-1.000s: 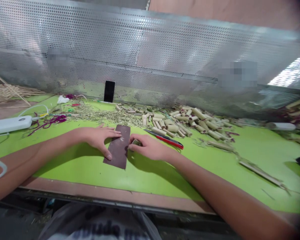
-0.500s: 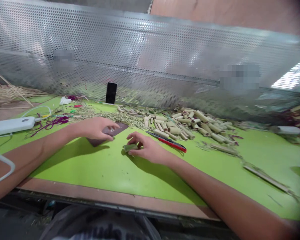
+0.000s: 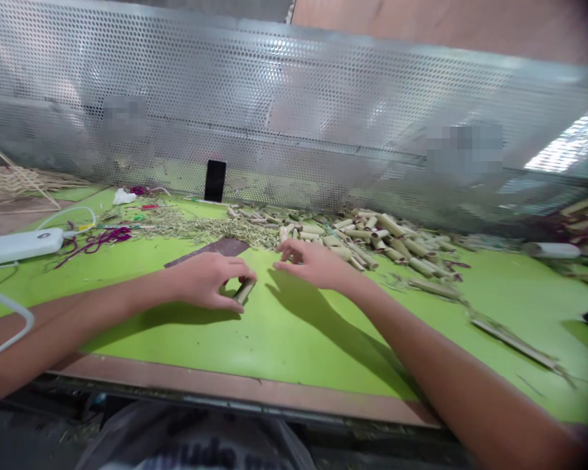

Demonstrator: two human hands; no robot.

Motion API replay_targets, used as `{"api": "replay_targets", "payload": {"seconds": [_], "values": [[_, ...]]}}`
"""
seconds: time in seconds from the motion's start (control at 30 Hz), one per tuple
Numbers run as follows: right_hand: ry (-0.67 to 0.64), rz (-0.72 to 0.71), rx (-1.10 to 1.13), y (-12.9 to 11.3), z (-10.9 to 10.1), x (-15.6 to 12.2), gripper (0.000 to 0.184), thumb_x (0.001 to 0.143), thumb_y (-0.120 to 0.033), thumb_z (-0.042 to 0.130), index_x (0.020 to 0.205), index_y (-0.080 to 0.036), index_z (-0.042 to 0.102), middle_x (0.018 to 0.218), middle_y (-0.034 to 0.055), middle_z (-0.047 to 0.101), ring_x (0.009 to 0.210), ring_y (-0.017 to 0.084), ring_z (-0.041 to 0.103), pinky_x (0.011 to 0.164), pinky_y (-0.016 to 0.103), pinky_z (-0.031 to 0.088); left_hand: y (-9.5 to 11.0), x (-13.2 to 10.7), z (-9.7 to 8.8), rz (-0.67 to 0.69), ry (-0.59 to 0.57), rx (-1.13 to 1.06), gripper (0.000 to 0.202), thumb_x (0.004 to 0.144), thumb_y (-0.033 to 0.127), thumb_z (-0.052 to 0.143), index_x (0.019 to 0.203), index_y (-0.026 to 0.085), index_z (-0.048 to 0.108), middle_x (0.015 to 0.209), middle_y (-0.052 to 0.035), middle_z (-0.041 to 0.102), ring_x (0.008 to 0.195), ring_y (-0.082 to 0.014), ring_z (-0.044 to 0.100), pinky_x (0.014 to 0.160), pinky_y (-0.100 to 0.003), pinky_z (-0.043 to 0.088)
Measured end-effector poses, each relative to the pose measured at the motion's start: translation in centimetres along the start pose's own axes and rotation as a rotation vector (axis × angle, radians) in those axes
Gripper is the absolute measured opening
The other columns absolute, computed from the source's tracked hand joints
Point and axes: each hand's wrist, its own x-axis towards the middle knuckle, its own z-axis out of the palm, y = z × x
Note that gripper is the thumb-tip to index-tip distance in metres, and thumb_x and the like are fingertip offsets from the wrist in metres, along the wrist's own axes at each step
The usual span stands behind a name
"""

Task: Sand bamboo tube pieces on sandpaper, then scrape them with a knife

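Note:
My left hand (image 3: 206, 281) is curled around a short bamboo tube (image 3: 244, 292), whose end sticks out past the fingers toward the table's middle. A dark brown sheet of sandpaper (image 3: 220, 247) lies flat on the green worktable (image 3: 142, 277), just beyond my left hand, its near part hidden by the hand. My right hand (image 3: 311, 262) hovers with its fingers apart and empty, close to a heap of cut bamboo tubes (image 3: 367, 238). The red-handled knife is hidden, perhaps behind my right hand.
Bamboo shavings (image 3: 210, 230) lie along the back of the table, before a perforated metal sheet (image 3: 274, 117) with a black phone (image 3: 215, 181) leaning against it. At left are a white power strip (image 3: 22, 247), purple cord (image 3: 100, 236) and a woven bamboo frame (image 3: 14, 179).
The bamboo tube has passed from my right hand to my left. The sandpaper has shifted farther from me, and my right hand has moved away toward the heap, now empty.

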Motion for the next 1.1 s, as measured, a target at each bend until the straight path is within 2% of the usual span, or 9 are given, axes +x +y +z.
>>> {"api": "replay_targets", "payload": {"seconds": [0.1,0.23,0.4,0.53,0.67,0.73,0.83,0.93,1.1], "values": [[0.046,0.219,-0.484,1.9,-1.7,0.2,0.044,0.093,-0.051,0.056,0.118,-0.015,0.064,0.113,0.0185,0.071,0.097,0.035,0.067,0.074,0.043,0.051,-0.6,0.0,0.2,-0.026,0.047,0.024,0.055,0.085,0.052,0.075,0.126,0.018,0.062,0.124,-0.0101,0.065,0.102,-0.0258,0.064,0.09,-0.037,0.046],[-0.055,0.318,-0.639,3.1,-2.0,0.3,0.036,0.094,-0.044,0.05,0.102,-0.015,0.069,0.107,0.0184,0.072,0.092,0.035,0.068,0.069,0.04,0.049,-1.2,0.1,0.7,-0.044,0.097,0.038,0.053,0.084,0.049,0.077,0.124,0.018,0.061,0.126,-0.0097,0.065,0.107,-0.0264,0.063,0.098,-0.04,0.044],[-0.044,0.318,-0.624,3.5,-2.1,0.4,0.037,0.092,-0.045,0.05,0.105,-0.015,0.068,0.107,0.0185,0.071,0.089,0.033,0.068,0.066,0.037,0.046,-1.4,0.1,1.0,-0.096,0.109,0.011,0.055,0.082,0.046,0.079,0.125,0.018,0.06,0.124,-0.0096,0.066,0.106,-0.0281,0.064,0.096,-0.042,0.046],[-0.129,0.284,-0.625,3.5,-2.4,0.1,0.038,0.091,-0.05,0.052,0.097,-0.017,0.069,0.098,0.0171,0.071,0.082,0.031,0.066,0.063,0.035,0.042,-1.4,0.0,1.1,-0.099,0.121,0.001,0.055,0.082,0.047,0.078,0.125,0.019,0.059,0.125,-0.0101,0.066,0.106,-0.0288,0.064,0.096,-0.043,0.047],[-0.198,0.241,-0.626,3.5,-2.4,0.0,0.026,0.089,-0.038,0.054,0.086,-0.018,0.071,0.085,0.0155,0.069,0.073,0.029,0.064,0.059,0.034,0.04,-1.3,0.1,1.1,-0.112,0.133,-0.038,0.053,0.081,0.045,0.079,0.124,0.019,0.06,0.123,-0.01,0.067,0.107,-0.0292,0.064,0.096,-0.044,0.048],[-0.216,0.217,-0.598,3.6,-2.3,0.1,0.021,0.087,-0.033,0.055,0.088,-0.019,0.071,0.086,0.0143,0.07,0.074,0.027,0.064,0.059,0.034,0.04,-1.3,0.1,1.1,-0.132,0.135,-0.102,0.051,0.081,0.041,0.079,0.124,0.019,0.06,0.122,-0.0094,0.067,0.106,-0.0278,0.065,0.095,-0.043,0.049],[-0.248,0.121,-0.492,3.6,-2.3,0.0,0.021,0.083,-0.031,0.06,0.099,-0.022,0.069,0.093,0.0101,0.07,0.08,0.025,0.064,0.061,0.031,0.04,-1.1,0.2,1.1,-0.185,0.146,-0.234,0.048,0.082,0.034,0.077,0.125,0.021,0.059,0.126,-0.0085,0.065,0.107,-0.0254,0.066,0.096,-0.043,0.051],[-0.241,0.015,-0.37,3.1,-2.0,-0.2,0.019,0.079,-0.03,0.063,0.097,-0.022,0.062,0.095,0.0076,0.067,0.08,0.023,0.061,0.06,0.029,0.039,-1.0,0.3,1.0,-0.248,0.174,-0.347,0.048,0.083,0.033,0.075,0.127,0.022,0.059,0.13,-0.0091,0.064,0.11,-0.0264,0.066,0.094,-0.043,0.054],[-0.219,-0.017,-0.168,1.8,-1.7,-0.7,0.011,0.091,-0.034,0.052,0.092,-0.023,0.049,0.082,0.0036,0.059,0.067,0.019,0.053,0.057,0.029,0.037,-0.7,0.3,1.0,-0.312,0.18,-0.494,0.048,0.081,0.036,0.076,0.123,0.02,0.057,0.121,-0.0102,0.068,0.108,-0.0276,0.068,0.093,-0.044,0.055]]}}
